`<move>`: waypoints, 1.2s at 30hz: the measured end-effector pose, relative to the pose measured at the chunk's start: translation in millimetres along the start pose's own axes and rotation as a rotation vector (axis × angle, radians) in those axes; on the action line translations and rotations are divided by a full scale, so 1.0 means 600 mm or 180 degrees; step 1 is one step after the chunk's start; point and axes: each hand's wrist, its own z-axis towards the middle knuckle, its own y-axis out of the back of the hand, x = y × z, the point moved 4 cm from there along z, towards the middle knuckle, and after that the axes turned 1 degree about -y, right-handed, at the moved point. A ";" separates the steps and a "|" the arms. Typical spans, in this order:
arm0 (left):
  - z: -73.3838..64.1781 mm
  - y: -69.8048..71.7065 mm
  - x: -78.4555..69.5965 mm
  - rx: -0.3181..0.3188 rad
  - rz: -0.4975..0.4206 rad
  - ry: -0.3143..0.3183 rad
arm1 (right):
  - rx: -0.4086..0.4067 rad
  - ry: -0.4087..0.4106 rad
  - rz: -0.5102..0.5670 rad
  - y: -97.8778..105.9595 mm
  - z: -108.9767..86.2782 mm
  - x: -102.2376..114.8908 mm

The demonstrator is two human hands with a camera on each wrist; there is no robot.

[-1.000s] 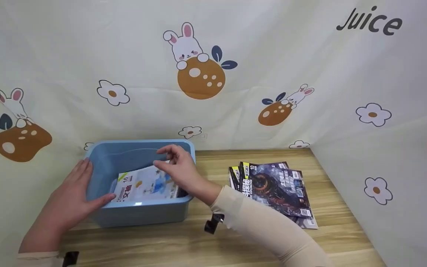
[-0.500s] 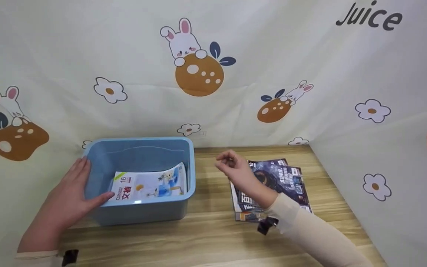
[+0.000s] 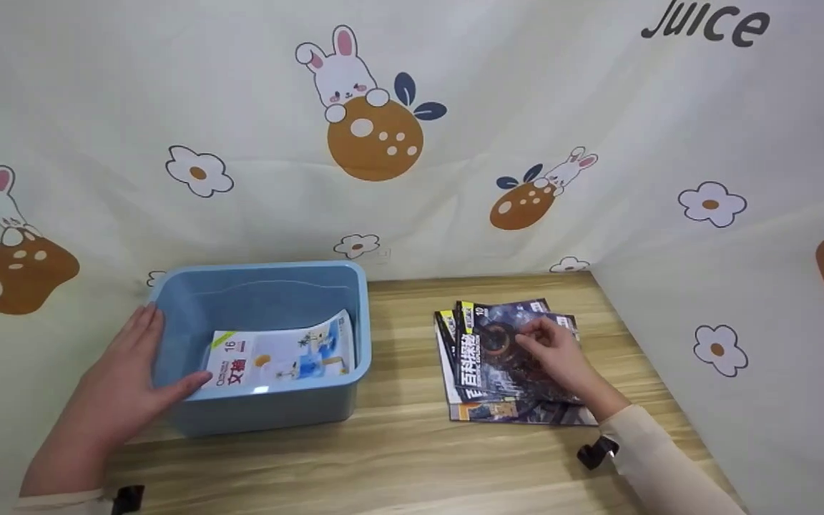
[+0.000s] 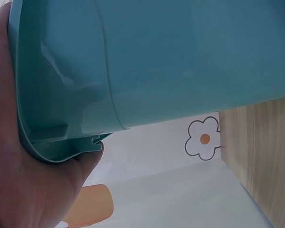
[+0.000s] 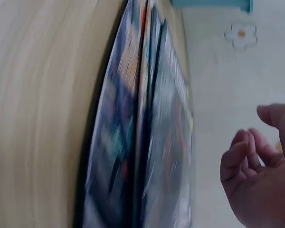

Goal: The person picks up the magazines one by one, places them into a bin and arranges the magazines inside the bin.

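My left hand (image 3: 115,379) grips the left front corner of a light blue plastic tub (image 3: 276,411). In the left wrist view a fingertip hooks under the tub's rim (image 4: 33,152). Inside the tub lies a white magazine (image 3: 280,357) with a blue picture, its right side curving up against the wall. Over a small pile of dark-covered magazines (image 3: 487,361), my right hand (image 3: 558,357) hovers with bent fingers and holds nothing. The right wrist view, blurred, shows a gap between that hand (image 5: 261,171) and the stacked magazines (image 5: 166,142).
The wooden tabletop (image 3: 355,472) carries the tub on the left and the pile on the right. Behind and at the sides hangs a pale printed cloth (image 3: 254,107) with rabbits, oranges and flowers.
My right hand has left the tub's inside and moved right, across the table, to above the magazine pile. My left hand stays at the tub's corner.
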 end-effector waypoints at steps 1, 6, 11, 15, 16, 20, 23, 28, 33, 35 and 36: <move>0.000 0.001 0.001 -0.0006 0.0004 0.0004 | 0.0019 0.0013 -0.0048 0.010 0.001 -0.010; 0.001 0.004 -0.004 -0.0016 -0.0018 -0.0010 | -0.0095 -0.0040 -0.0547 0.064 -0.002 -0.052; 0.000 0.002 -0.008 -0.0027 -0.0022 -0.0018 | -0.0305 -0.0218 -0.1039 0.111 -0.008 -0.084; -0.003 0.002 -0.006 -0.0042 -0.0016 -0.0024 | -0.0279 -0.0417 -0.1284 0.133 -0.013 -0.100; -0.004 0.001 -0.006 -0.0046 -0.0015 -0.0024 | -0.0242 -0.0456 -0.1300 0.137 -0.014 -0.103; -0.005 0.001 -0.004 -0.0030 -0.0026 -0.0013 | 0.0081 -0.0546 -0.1157 0.139 -0.015 -0.110; -0.006 0.002 -0.003 -0.0028 -0.0039 -0.0008 | 0.0415 -0.0581 -0.1041 0.131 -0.015 -0.111; -0.007 0.003 -0.002 -0.0066 -0.0042 -0.0017 | 0.0694 -0.0541 -0.1071 0.121 -0.011 -0.115; -0.004 0.003 -0.002 -0.0070 -0.0042 -0.0017 | 0.0794 -0.0610 -0.0886 0.119 -0.005 -0.119; -0.005 0.003 -0.002 -0.0056 -0.0046 -0.0005 | 0.0831 -0.0652 -0.0845 0.119 -0.003 -0.119; -0.005 0.002 -0.002 -0.0047 -0.0047 0.0002 | 0.0843 -0.0667 -0.0823 0.119 -0.002 -0.119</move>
